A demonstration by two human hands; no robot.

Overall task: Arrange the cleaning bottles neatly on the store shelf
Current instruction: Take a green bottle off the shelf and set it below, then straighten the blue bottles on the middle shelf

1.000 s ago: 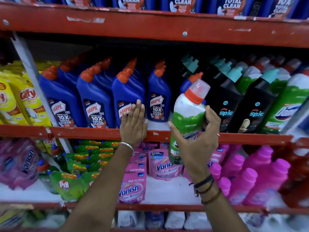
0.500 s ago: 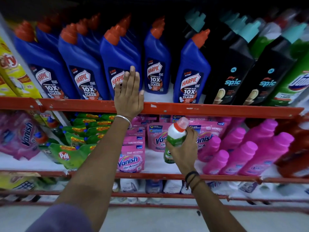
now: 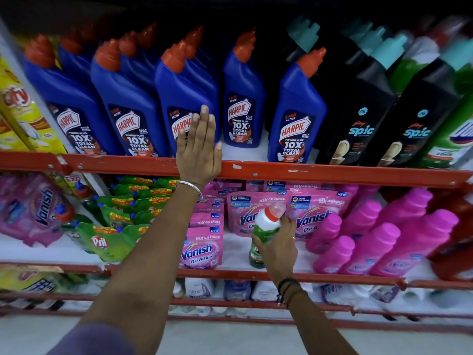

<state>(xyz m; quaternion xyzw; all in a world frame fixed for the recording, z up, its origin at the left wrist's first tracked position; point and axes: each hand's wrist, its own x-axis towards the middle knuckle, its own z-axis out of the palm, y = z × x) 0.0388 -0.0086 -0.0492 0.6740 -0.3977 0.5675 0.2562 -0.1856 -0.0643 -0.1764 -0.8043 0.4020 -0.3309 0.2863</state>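
With the left hand (image 3: 198, 152) spread flat against a blue bottle (image 3: 189, 103) above the red rail (image 3: 332, 176), the right hand (image 3: 277, 245) gripped the green bottle (image 3: 265, 233) below that rail, seemingly mid-relocation, needing a matching row next.

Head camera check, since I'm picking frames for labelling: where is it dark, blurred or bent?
Head view: the top is in deep shadow, hiding the back row behind the blue bottles; the right edge smears the pink bottles; the wide lens bows the red shelf rail; the centre is sharp, with the right hand in a grip on the green bottle.
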